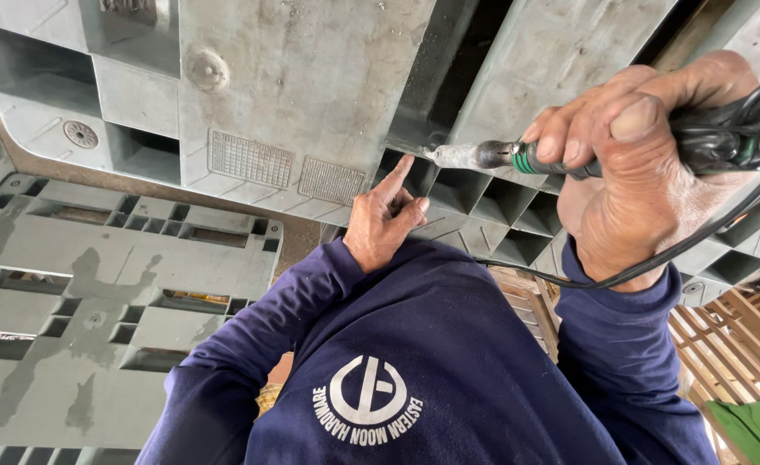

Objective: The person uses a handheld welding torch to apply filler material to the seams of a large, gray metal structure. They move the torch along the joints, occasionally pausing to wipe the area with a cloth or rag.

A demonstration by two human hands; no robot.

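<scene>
While the right hand (630,164) is closed firmly around the dark handle of a corded heating tool (518,157), its metal tip meets the edge of a cell in the grey plastic pallet (311,95) that stands tilted in front of the person. The left hand (386,220) holds nothing; its index finger is stretched out and presses on the plastic just beside the tip, the other fingers are curled. I judge the tool to be light and stiff, best held at the handle behind the green collar, because the metal front is probably hot. Its black cable (656,258) hangs under the wrist and may pull a little. The pallet looks rigid, heavy and dusty, not slippery. A second grey pallet (96,293) lies flat at the left.
</scene>
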